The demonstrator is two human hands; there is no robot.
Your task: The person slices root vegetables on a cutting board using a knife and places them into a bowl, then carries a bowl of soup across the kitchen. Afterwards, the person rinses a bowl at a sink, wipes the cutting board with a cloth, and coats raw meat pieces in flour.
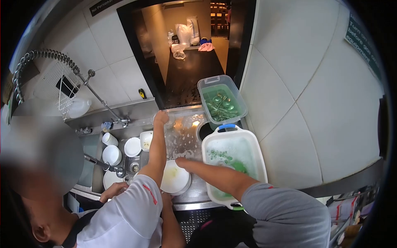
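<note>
A white plate (173,177) with yellowish residue lies on another white dish on the steel counter, in front of me. My right hand (179,161) is at the plate's far rim, its fingers hidden. My left hand (166,199) holds the near left edge of the plates, partly covered by a co-worker's white sleeve. To the right of the plates stands a white tub (258,155) of foamy green water, with a green thing (239,166) in it. My right forearm passes over this tub.
A co-worker's hand (160,118) reaches across the counter; the other hand (114,191) is by the sink. White bowls (111,155) stand near a faucet (119,170). A clear bin (242,108) holds cutlery in green water. A spring hose (49,53) arches at left.
</note>
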